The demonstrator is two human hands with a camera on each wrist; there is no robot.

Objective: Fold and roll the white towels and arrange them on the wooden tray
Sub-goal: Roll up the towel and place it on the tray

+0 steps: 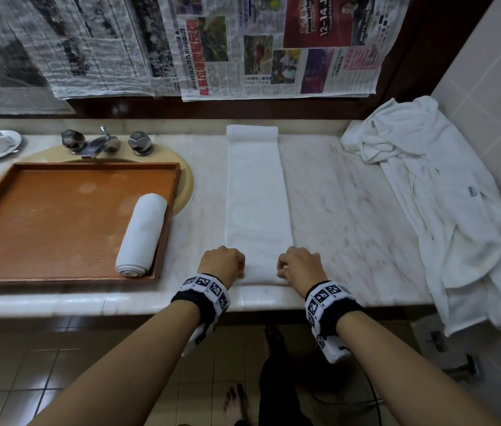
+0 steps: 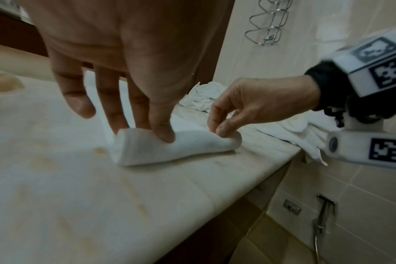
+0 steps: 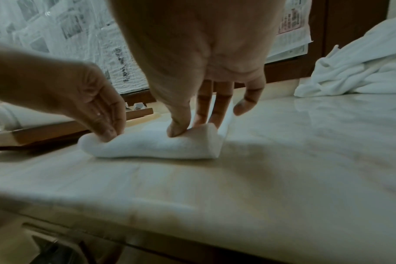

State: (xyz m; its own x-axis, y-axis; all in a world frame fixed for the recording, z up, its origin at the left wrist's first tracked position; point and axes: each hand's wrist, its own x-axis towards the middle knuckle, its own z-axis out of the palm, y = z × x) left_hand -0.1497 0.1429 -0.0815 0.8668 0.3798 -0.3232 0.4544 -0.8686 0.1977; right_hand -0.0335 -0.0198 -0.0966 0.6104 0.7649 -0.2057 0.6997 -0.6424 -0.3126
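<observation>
1. Two hands work the near end of the strip, a folded white towel laid lengthwise just right of the tray.
2. Left hand pinches the left corner of the turned-over end, thumb in front and fingers behind; probably so the first turn starts tight.
3. Right hand does the same at the right corner, thumb and forefinger closed on the cloth (the little finger stands clear), which should keep the roll square.
4. One finished roll already lies inside the tray, along its right wall, leaving the rest of the tray free for more.
5. Beyond the strip, far right of the tray, a heap of white cloth waits on the counter.
6. Rolling has barely begun: only the first curl is formed.
</observation>
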